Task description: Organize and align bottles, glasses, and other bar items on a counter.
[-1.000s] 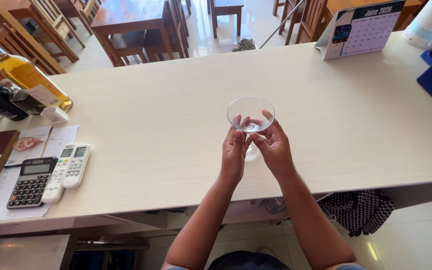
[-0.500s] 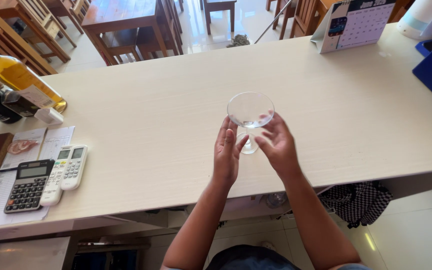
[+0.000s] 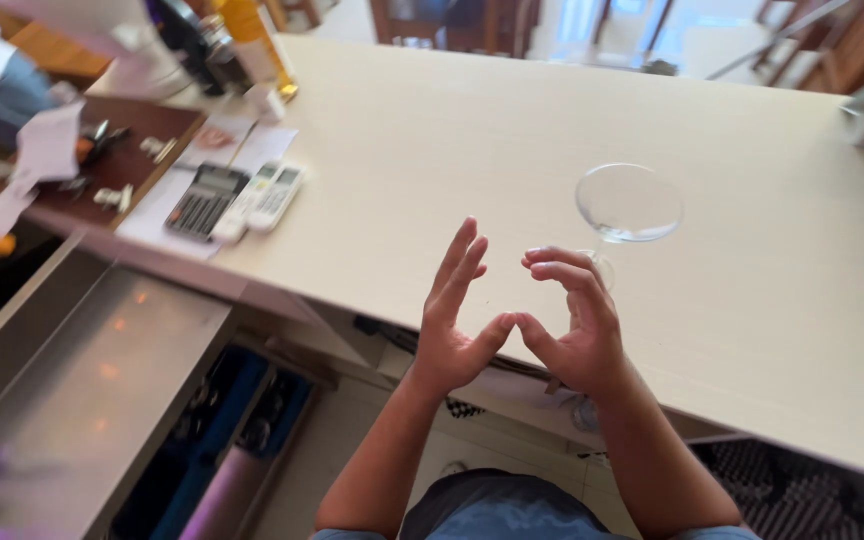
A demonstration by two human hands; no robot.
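Clear stemmed glass (image 3: 628, 204), seemingly upright

Both hands let go of the glass (image 3: 628, 204) & pulled back toward bench edge. Left hand (image 3: 457, 325) opened flat, fingers up; right hand (image 3: 574, 325) curled, empty, glass now at its 1 o'clock. View swung left; calculator (image 3: 206, 200) & remotes (image 3: 264, 196) came closer.

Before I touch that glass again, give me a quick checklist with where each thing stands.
1. Glass upright on the counter: ok.
2. Glass empty: looks so, ok.
3. Left hand free: ok, open, holding nothing.
4. Right hand free: ok, its fingers are curled near the stem, but contact cannot be told.
5. Space around the glass: ok, the calculator and remote lie far to the left.
6. Glass well back from the near counter edge: ok.
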